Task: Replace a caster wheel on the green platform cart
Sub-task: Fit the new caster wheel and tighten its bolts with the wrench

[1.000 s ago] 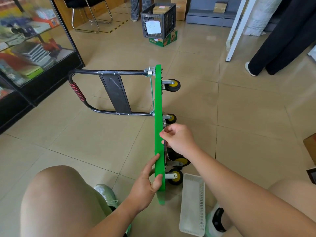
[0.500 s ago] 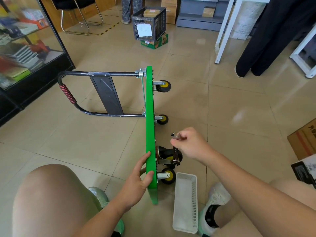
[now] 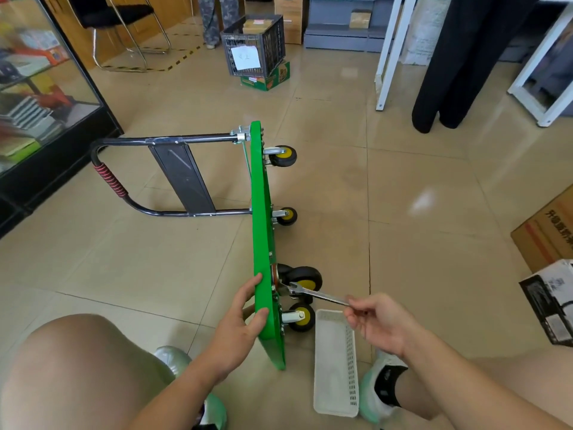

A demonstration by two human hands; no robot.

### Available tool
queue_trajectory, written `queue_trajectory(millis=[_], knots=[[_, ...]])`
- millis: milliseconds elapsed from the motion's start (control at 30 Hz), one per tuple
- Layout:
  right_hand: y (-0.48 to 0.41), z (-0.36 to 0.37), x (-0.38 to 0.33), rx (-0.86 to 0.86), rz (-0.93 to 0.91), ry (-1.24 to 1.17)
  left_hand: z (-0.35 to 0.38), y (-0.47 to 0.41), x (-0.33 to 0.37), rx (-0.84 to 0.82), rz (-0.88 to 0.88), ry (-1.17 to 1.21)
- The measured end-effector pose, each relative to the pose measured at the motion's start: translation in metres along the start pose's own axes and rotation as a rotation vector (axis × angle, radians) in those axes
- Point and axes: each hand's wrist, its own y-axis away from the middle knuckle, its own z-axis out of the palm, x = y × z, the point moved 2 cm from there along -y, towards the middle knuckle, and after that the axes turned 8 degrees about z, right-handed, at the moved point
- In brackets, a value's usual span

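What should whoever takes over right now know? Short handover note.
Left grip: holds the near edge of the green cart deck, which stands on its side on the floor.
Right grip: pinches the handle end of the wrench; its open head sits at the mount of the near upper caster.
White basket: on the floor beside the deck's near end.
Done: cart tipped, wrench placed.
Left: loosen the mount, remove the caster, fit the replacement.
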Motion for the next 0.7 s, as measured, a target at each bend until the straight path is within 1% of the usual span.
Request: queue_trajectory(millis=[67,133,200,267,333,533,600,700], knots=[[-0.006,-0.006,0.025,-0.097,0.078,-0.033,-0.001,-0.001,0.0,-0.004,0.004,0.008],[-0.012,-0.006,0.045,-0.156,0.113,0.052,-0.002,-0.001,-0.001,-0.006,-0.002,0.02],[-0.019,-0.004,0.057,-0.189,0.108,0.154,-0.003,-0.001,-0.001,-0.012,0.002,0.016],[-0.026,0.0,0.064,-0.195,0.065,0.255,-0.003,-0.001,-0.001,-0.018,0.01,0.015],[-0.032,0.005,0.069,-0.157,0.001,0.329,-0.003,-0.001,-0.001,-0.023,0.013,0.024],[-0.037,0.015,0.09,0.049,-0.221,0.603,-0.002,-0.001,0.002,-0.035,0.02,0.047],[-0.038,0.015,0.101,0.096,-0.238,0.664,-0.002,-0.002,0.002,-0.032,0.02,0.04],[-0.043,0.016,0.116,0.118,-0.218,0.675,-0.003,-0.002,0.002,-0.039,0.026,0.006]])
